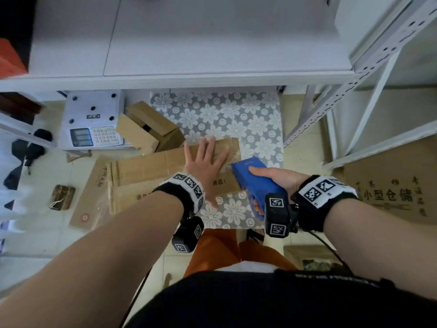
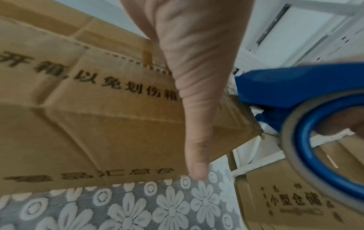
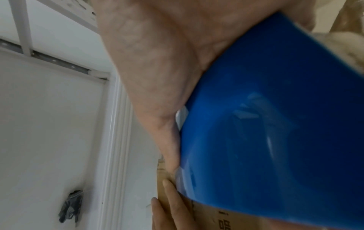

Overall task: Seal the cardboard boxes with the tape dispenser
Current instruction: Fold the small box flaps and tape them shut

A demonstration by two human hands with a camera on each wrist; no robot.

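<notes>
A brown cardboard box (image 1: 151, 176) with printed characters lies on a floral-covered stool (image 1: 227, 119). My left hand (image 1: 205, 159) lies flat on the box top, fingers spread and straight. In the left wrist view the left thumb (image 2: 197, 109) hangs down over the box side (image 2: 98, 124). My right hand (image 1: 276, 177) grips the blue tape dispenser (image 1: 255, 178) at the box's right end. The dispenser's front edge touches the box there. The right wrist view shows the blue dispenser (image 3: 275, 124) filling the frame, with cardboard (image 3: 206, 217) beneath it.
A smaller open cardboard box (image 1: 146, 129) stands behind the main one. A white electronic scale (image 1: 92, 119) sits on the floor at left. A white shelf edge (image 1: 165, 79) runs above. A metal rack (image 1: 354, 95) and a printed carton (image 1: 387, 185) stand at right.
</notes>
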